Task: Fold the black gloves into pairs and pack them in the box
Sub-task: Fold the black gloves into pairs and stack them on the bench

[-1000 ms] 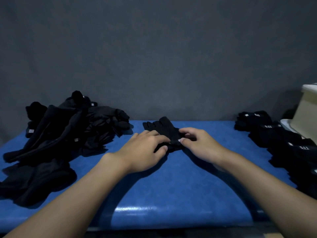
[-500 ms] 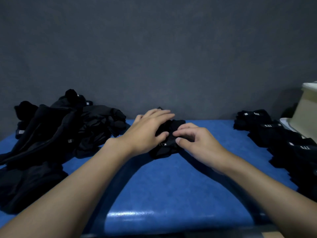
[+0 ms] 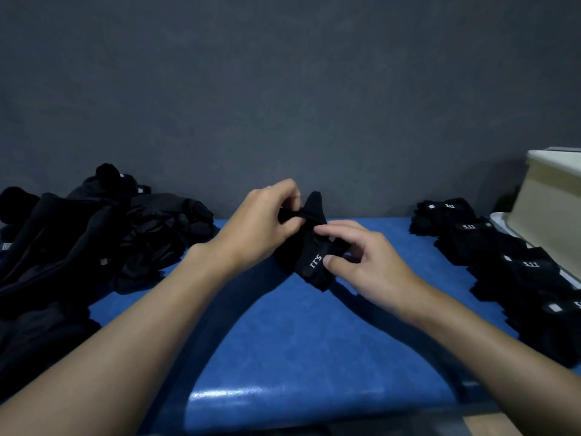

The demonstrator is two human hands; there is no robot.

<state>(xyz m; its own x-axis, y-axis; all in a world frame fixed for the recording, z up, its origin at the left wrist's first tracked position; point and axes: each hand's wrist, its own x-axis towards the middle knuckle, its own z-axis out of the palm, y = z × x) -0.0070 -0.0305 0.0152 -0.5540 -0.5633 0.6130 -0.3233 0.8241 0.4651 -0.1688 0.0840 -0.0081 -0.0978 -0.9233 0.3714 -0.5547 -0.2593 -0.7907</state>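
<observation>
A black glove pair (image 3: 311,262) with white "5.11" lettering is lifted a little above the middle of the blue table (image 3: 283,341). My left hand (image 3: 257,228) pinches its upper end, where fabric sticks up. My right hand (image 3: 361,262) pinches the lower part beside the lettering with thumb and fingers. A heap of loose black gloves (image 3: 94,240) lies at the left. Several folded pairs (image 3: 503,256) are lined up at the right. The beige box (image 3: 553,209) stands at the far right edge, only partly in view.
A dark grey wall runs behind the table. The table's glossy front edge (image 3: 283,401) is close to me. A white lid or tray (image 3: 503,221) lies under the box's near side.
The glove pair lay flat under both hands; now it is raised off the table, folded over, with the lettering showing. My left hand went from pressing flat to pinching the top.
</observation>
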